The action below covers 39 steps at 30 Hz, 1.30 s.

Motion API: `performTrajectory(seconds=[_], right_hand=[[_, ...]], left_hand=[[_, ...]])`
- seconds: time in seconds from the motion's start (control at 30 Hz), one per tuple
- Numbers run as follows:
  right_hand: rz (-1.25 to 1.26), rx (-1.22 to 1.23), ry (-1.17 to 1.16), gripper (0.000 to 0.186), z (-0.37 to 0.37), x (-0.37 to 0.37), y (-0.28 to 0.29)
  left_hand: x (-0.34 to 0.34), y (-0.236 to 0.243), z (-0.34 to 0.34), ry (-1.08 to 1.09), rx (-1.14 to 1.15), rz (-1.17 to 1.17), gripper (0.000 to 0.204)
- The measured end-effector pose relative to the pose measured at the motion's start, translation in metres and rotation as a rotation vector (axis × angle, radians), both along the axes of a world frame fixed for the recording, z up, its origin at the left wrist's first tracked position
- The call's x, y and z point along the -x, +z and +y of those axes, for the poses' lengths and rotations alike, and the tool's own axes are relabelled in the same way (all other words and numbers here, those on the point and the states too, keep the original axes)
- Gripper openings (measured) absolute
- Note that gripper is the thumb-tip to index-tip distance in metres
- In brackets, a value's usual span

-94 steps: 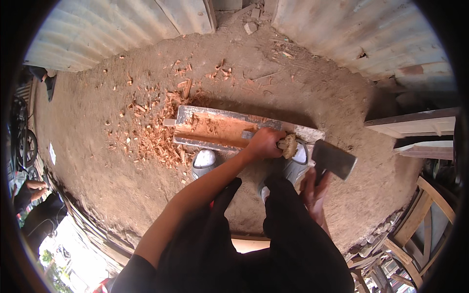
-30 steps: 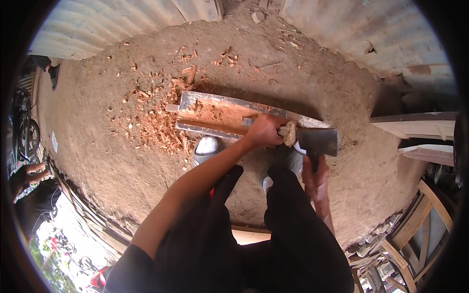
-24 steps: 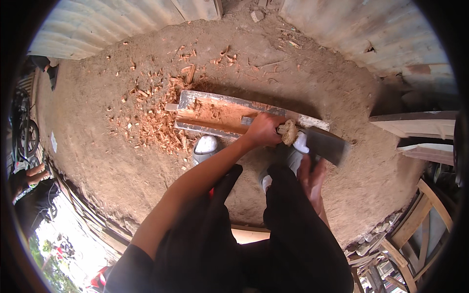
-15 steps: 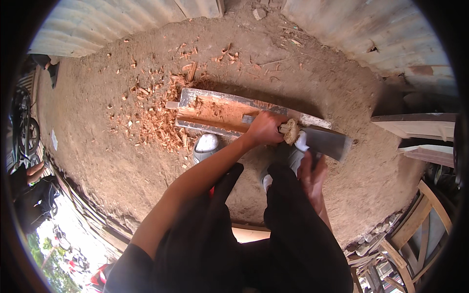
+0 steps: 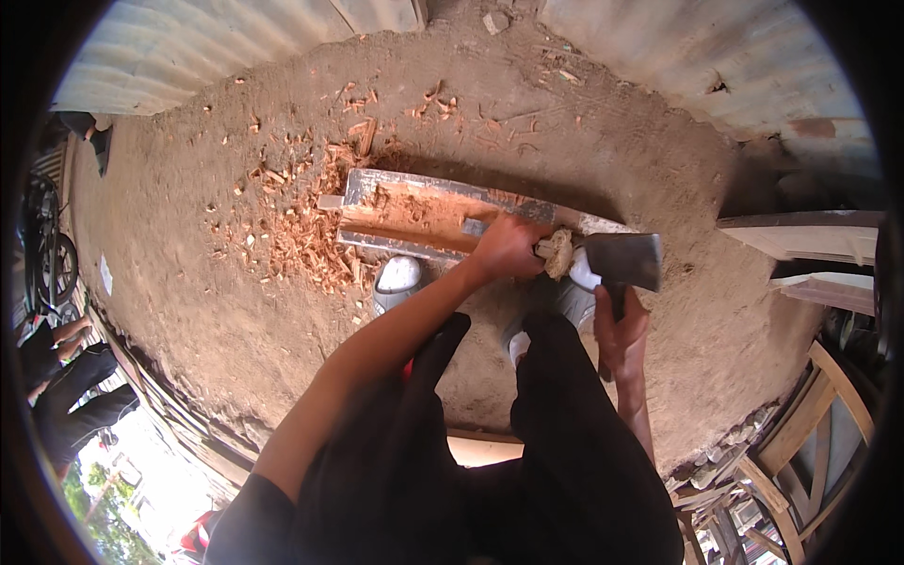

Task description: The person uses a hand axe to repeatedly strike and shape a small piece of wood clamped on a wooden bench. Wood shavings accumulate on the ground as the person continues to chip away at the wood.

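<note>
My left hand (image 5: 506, 247) is closed round a chisel with a pale, frayed wooden top (image 5: 558, 252) and a flat grey blade (image 5: 473, 226), which lies inside a long hollowed timber (image 5: 410, 209) with weathered, flaking edges. My right hand (image 5: 621, 334) grips the dark handle of an axe-like tool; its broad grey head (image 5: 623, 262) is just right of the chisel's top, over my right shoe. Reddish wood shavings (image 5: 301, 231) lie thick around the timber's left end. My left shoe (image 5: 398, 277) rests by its near side.
Corrugated metal sheets (image 5: 226, 52) bound the dirt ground at the top. Leaning boards (image 5: 799, 247) and a wooden frame (image 5: 800, 424) are at right. Another person (image 5: 71, 395) and a motorcycle (image 5: 56, 268) are at the left edge.
The axe-like head has moved up and down beside the chisel's top and right hand with it. My left hand keeps its grip. The person at left has shifted their legs.
</note>
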State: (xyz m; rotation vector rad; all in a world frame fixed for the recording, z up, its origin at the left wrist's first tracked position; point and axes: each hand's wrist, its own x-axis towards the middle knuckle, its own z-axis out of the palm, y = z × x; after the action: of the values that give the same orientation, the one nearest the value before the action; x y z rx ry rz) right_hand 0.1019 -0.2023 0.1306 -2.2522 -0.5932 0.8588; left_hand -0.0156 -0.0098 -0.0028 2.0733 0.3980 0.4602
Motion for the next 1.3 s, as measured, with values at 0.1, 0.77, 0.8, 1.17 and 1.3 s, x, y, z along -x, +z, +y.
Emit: performTrajectory(seconds=[0.1, 0.77, 0.8, 1.17, 1.3], right_hand=[[0.074, 0.004, -0.168, 0.023, 0.001, 0.017, 0.003], [-0.023, -0.099, 0.064, 0.027, -0.009, 0.021, -0.026], [-0.021, -0.058, 0.123, 0.027, -0.013, 0.019, -0.029], [-0.058, -0.184, 0.121, 0.021, 0.008, 0.013, -0.018], [0.03, -0.146, -0.081, 0.02, -0.002, 0.018, -0.003]], left_hand=[[0.0, 0.001, -0.001, 0.003, 0.008, -0.021, 0.03], [0.0, -0.001, 0.002, 0.043, 0.027, -0.016, 0.027], [-0.001, 0.0, 0.001, 0.043, 0.035, -0.018, 0.027], [0.004, 0.003, 0.003, 0.028, -0.001, 0.069, 0.025], [0.009, -0.002, 0.0, 0.047, -0.005, 0.05, 0.024]])
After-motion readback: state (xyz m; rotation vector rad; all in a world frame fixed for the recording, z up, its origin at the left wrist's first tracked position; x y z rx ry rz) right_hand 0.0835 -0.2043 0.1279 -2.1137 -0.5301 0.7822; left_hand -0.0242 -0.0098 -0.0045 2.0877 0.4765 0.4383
